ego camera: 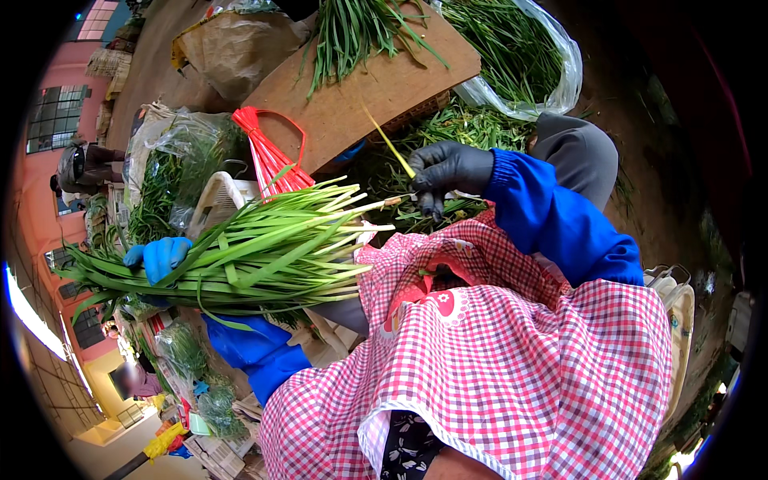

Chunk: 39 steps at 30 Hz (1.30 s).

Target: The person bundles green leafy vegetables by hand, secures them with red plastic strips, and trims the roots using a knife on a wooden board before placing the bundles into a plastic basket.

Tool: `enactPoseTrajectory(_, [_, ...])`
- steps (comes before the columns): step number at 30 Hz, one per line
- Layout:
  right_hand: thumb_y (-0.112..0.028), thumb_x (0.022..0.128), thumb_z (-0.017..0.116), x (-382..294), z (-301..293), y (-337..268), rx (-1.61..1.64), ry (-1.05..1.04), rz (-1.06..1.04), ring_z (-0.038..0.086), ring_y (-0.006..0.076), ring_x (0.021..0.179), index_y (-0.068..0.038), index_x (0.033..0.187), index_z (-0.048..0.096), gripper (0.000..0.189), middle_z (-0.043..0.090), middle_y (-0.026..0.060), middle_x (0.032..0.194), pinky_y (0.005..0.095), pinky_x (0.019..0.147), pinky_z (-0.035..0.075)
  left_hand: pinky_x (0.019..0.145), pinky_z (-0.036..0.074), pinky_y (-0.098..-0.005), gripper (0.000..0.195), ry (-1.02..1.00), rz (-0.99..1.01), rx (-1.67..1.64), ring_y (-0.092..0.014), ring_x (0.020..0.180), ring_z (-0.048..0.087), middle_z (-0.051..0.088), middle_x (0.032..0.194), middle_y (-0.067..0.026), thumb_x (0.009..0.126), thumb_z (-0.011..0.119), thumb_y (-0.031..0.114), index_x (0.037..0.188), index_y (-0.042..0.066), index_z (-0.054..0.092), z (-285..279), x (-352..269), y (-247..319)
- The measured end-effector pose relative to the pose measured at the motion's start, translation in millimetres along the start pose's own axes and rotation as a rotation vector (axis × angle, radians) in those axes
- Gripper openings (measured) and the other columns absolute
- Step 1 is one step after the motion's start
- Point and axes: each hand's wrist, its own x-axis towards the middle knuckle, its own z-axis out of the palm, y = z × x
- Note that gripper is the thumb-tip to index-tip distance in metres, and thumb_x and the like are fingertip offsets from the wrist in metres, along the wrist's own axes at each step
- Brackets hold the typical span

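My left hand (159, 259), in a blue glove, is closed around the leafy part of a thick bunch of garlic chives (270, 246). The pale cut stems of that bunch point toward my right hand (447, 174), which wears a black glove. Between its thumb and fingers is a single yellowed leaf (389, 143). One stem near the black glove has a brownish end. Behind the bunch, a bundle of red plastic ties (270, 150) leans against a wooden board (366, 111). More chives (360, 36) lie on the board.
A clear plastic bag (570, 66) full of greens stands beyond the board. Loose trimmed leaves (462, 126) cover the ground beside my knee (579, 153). Another bag of greens (180, 156) and a white plastic chair (219, 192) are on the left. Two people appear farther off.
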Motion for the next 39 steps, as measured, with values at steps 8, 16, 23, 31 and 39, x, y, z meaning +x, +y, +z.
enactPoseTrajectory(8, [-0.019,0.074,0.060,-30.6,-20.1,4.5,-1.635,0.367,0.287,0.061,0.0265,0.058,-0.015,0.103,0.059,0.029,0.063,0.0101,0.070,0.0387,0.050,0.047,0.077,0.040,-0.0310,0.042,0.177,0.144,0.057,-0.014,0.075,0.046,0.053,0.078,0.0018,0.082,0.055,0.024,0.120,0.009,0.046,2.6,-8.7,-14.9])
enactPoseTrajectory(16, [-0.026,0.068,0.069,13.6,96.0,-23.7,-1.683,0.626,-0.789,0.051,0.0199,0.044,-0.015,0.117,0.052,0.052,0.054,0.0036,0.058,0.0334,0.040,0.037,0.081,0.039,-0.0325,0.042,0.390,0.220,0.012,-0.013,0.079,0.045,0.049,0.081,0.0011,0.082,0.055,0.022,0.121,0.006,0.046,17.5,-16.9,-31.2])
enactPoseTrajectory(23, [-0.021,0.067,0.063,59.9,105.9,-17.4,-1.935,0.686,-0.900,0.050,0.0163,0.045,-0.016,0.101,0.056,0.035,0.051,-0.0003,0.056,0.0283,0.040,0.035,0.075,0.042,-0.0300,0.043,0.313,0.184,0.014,-0.013,0.078,0.046,0.050,0.082,-0.0011,0.083,0.054,0.022,0.122,0.005,0.044,15.3,-11.3,-30.0])
enactPoseTrajectory(31, [-0.011,0.067,0.064,31.4,90.2,-5.5,-1.441,0.197,-0.990,0.060,0.0192,0.055,-0.012,0.091,0.060,0.024,0.064,0.0017,0.073,0.0286,0.047,0.047,0.079,0.044,-0.0331,0.045,0.211,0.126,0.027,-0.018,0.087,0.051,0.055,0.093,-0.0058,0.085,0.050,0.024,0.124,0.004,0.042,8.1,-26.8,-9.0])
enactPoseTrajectory(39, [-0.017,0.073,0.056,-0.4,70.2,3.3,-1.543,0.204,-0.855,0.058,0.0214,0.056,-0.018,0.089,0.059,0.016,0.060,0.0012,0.071,0.0324,0.046,0.045,0.081,0.043,-0.0345,0.044,0.205,0.127,0.021,-0.019,0.089,0.051,0.054,0.096,-0.0069,0.086,0.049,0.025,0.124,0.004,0.043,-0.8,-21.4,-6.5])
